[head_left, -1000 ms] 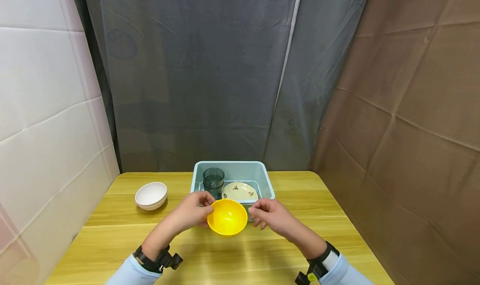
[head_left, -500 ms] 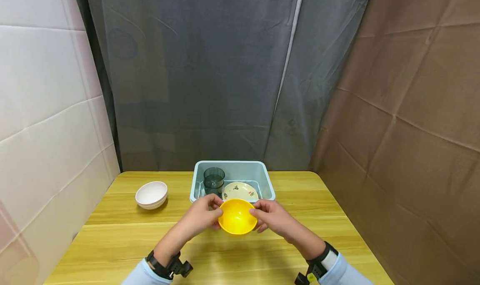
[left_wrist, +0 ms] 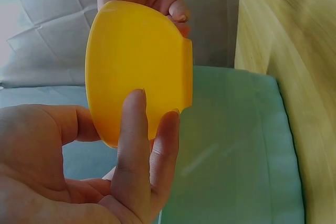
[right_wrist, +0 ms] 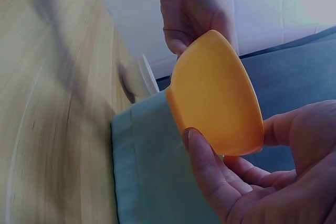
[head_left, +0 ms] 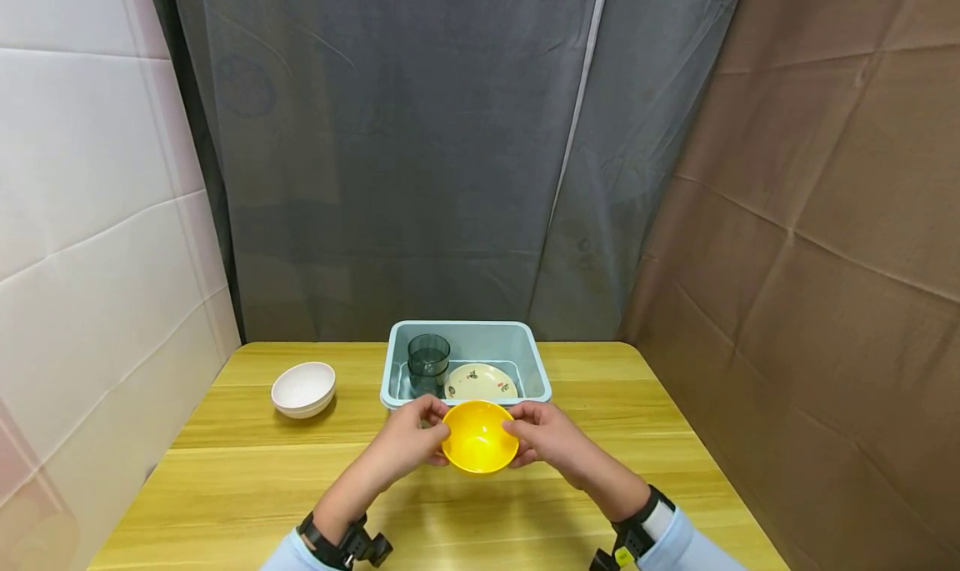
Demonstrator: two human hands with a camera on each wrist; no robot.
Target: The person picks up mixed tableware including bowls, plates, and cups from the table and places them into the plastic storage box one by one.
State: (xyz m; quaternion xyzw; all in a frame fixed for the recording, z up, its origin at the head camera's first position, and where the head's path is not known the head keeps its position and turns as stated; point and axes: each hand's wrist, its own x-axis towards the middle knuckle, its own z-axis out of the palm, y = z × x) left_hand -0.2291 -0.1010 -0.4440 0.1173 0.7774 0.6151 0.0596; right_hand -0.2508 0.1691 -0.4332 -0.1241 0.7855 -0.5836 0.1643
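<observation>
A yellow bowl [head_left: 480, 439] is held up above the table, its inside tilted toward the head camera. My left hand [head_left: 411, 438] pinches its left side, the thumb at the rim and fingers against the outer wall, as the left wrist view shows on the bowl [left_wrist: 139, 61]. On the opposite side my right hand [head_left: 551, 439] grips the bowl [right_wrist: 218, 93] the same way, thumb at the rim and fingers beneath. Just behind the bowl stands a light blue plastic basin [head_left: 480, 334]. Inside it are stacked dark glass cups [head_left: 428, 363] and a cream plate [head_left: 480, 382] with a printed pattern.
A white bowl [head_left: 303, 389] sits on the wooden table [head_left: 247, 479] at the left, apart from the basin. Grey cloth [head_left: 390, 154] hangs behind the table, white cloth [head_left: 97, 221] at the left and brown cloth [head_left: 817, 221] at the right.
The yellow bowl has shifted a little right together with my left hand. My right hand, earlier beside the bowl and apart from it, now grips its right side.
</observation>
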